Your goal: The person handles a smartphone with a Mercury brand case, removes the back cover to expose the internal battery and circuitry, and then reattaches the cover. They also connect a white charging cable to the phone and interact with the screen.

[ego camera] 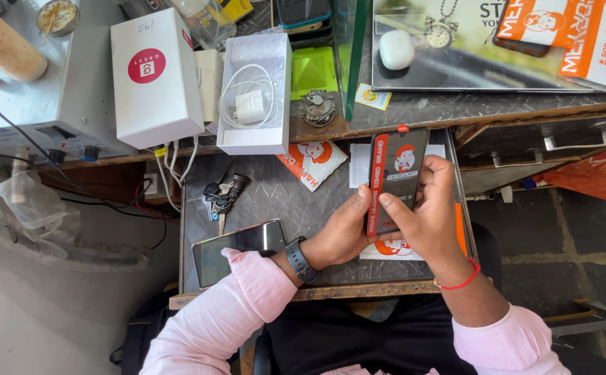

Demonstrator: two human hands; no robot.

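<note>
A dark phone (pixel 396 179) with a red-edged protective film on its screen is held upright over the grey pull-out shelf (pixel 275 198). My left hand (pixel 343 232) grips its lower left side. My right hand (pixel 431 208) holds its right side, thumb pressed on the screen near the bottom. A second phone (pixel 237 251) lies flat on the shelf under my left forearm. White and orange packets (pixel 313 162) lie under and beside the held phone.
A bunch of keys (pixel 220 196) lies on the shelf. On the desk stand a white box (pixel 154 76), an open box with a charger and cable (pixel 253 104), a white earbud case (pixel 396 48) and a grey machine (pixel 46 104). Orange packets (pixel 581 35) sit far right.
</note>
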